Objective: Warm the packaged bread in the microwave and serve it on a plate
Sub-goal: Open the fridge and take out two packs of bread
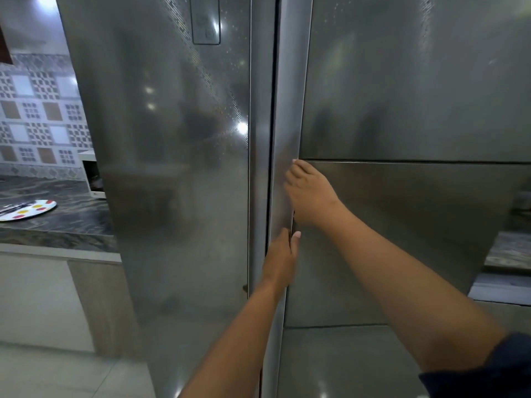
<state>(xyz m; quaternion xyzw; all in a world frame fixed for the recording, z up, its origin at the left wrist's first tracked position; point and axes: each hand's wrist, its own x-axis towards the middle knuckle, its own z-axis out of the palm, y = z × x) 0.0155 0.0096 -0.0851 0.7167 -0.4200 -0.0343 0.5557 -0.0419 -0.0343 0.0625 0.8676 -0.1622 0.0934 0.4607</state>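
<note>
Mid-frame, my right hand (309,193) and, just below it, my left hand (283,254) curl their fingers into the refrigerator door (402,239) edge. I'd pull steadily outward, elbows back. The packaged bread isn't visible; the plate (28,209) sits at the far left.

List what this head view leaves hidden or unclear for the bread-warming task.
Head view:
- Packaged bread: nowhere visible; fridge doors hide any contents.
- White appliance: mostly behind the fridge.
- Plate: cut by left edge; items on it blurred.
- Left hand and right hand: fingertips tucked behind the door edge.
</note>
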